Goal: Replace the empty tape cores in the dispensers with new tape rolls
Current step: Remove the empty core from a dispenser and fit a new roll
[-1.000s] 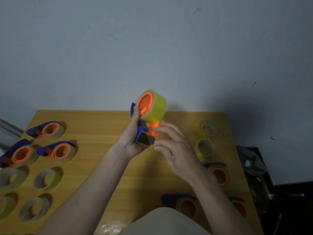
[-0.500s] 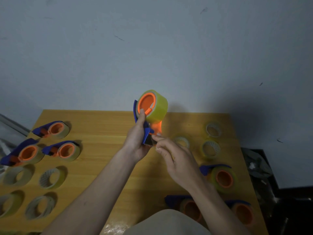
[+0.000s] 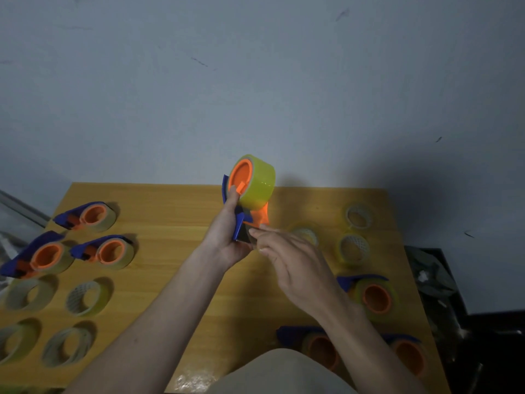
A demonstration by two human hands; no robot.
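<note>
Both forearms are bare to the left hand (image 3: 227, 237) and right hand (image 3: 295, 268) (no sleeves, rings or watch show); beige clothing below.

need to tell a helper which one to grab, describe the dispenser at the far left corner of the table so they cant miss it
Start at the wooden table and go to its far left corner, near the wall. The dispenser there lies alone at the back, blue with an orange hub, while two similar ones sit side by side nearer the person.

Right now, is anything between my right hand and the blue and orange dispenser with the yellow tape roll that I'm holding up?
Nothing visible. The right hand already touches the blue and orange dispenser at its lower end, while the left hand grips its body.
</note>
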